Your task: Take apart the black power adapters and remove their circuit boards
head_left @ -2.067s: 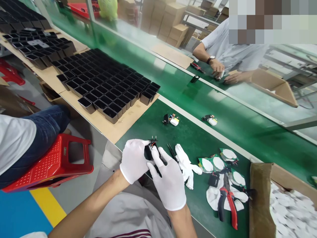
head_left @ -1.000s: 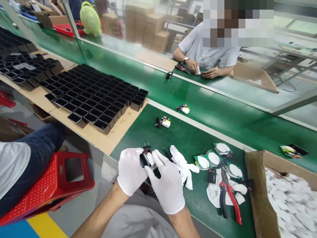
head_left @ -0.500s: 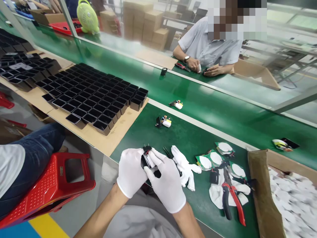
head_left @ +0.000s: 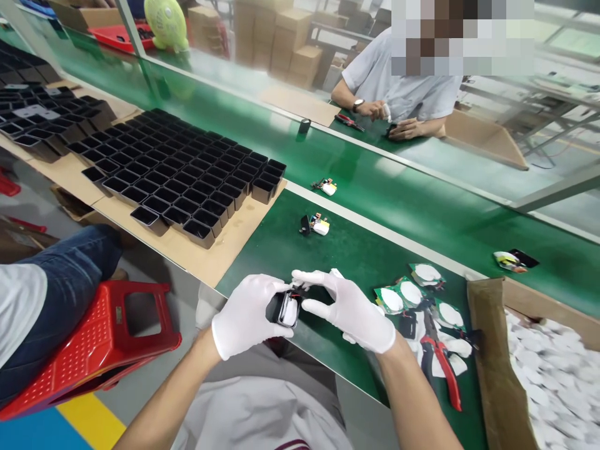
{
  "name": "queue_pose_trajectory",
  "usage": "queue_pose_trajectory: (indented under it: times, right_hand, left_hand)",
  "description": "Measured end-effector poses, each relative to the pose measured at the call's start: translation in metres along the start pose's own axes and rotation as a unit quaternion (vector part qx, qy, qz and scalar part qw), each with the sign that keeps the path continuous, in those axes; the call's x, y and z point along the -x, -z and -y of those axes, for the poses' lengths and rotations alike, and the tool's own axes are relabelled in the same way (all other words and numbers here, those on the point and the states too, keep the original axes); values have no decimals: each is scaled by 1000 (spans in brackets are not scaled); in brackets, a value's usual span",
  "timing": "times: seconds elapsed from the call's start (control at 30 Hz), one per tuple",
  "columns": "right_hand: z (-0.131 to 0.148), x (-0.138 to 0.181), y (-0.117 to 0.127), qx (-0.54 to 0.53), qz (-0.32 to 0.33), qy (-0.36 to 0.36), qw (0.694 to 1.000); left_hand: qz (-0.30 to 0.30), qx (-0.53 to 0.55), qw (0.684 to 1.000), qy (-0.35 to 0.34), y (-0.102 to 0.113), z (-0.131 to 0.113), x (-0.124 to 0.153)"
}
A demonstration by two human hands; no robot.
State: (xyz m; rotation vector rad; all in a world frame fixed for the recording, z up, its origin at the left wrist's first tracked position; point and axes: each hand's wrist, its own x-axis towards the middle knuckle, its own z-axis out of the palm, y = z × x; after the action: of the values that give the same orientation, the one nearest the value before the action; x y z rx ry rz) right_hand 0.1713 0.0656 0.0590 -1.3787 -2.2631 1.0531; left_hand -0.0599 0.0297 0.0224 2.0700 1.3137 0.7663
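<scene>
Both my hands wear white gloves at the near edge of the green table [head_left: 356, 256]. My left hand [head_left: 244, 315] is wrapped round a small black housing [head_left: 281, 307] with a white part and thin wires inside it. My right hand [head_left: 349, 306] has its fingertips pinched at the top of that same housing, on the wires. A loose white glove lies mostly hidden behind my right hand. Red-handled cutters [head_left: 438, 372] lie to the right.
Rows of empty black housings [head_left: 187, 172] sit on cardboard at left. Small wired assemblies [head_left: 315, 225] [head_left: 325, 185] lie on the table and the conveyor belt [head_left: 422, 200]. A cardboard box [head_left: 497, 369] of white parts stands right. Another person works across the belt; a red stool [head_left: 117, 337] is beside me.
My right hand has swung out to the right of the housing, fingertips now pinching at its top. The housing has tilted, its white inside facing me. Assemblies on the belt have drifted left.
</scene>
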Motion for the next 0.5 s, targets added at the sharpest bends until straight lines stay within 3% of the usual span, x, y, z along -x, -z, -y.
queue_pose_trajectory:
  times: [0.13, 0.27, 0.5]
  right_hand:
    - [6, 13, -25, 3, -186, -10, 982]
    - [18, 24, -56, 70, -355, -7, 932]
    - [37, 17, -77, 168, -447, -20, 879]
  left_hand:
    - [-87, -41, 995, 34, -18, -7, 0]
    - [-167, -81, 980, 74, -40, -14, 0]
    - [-251, -140, 955, 75, -59, -17, 0]
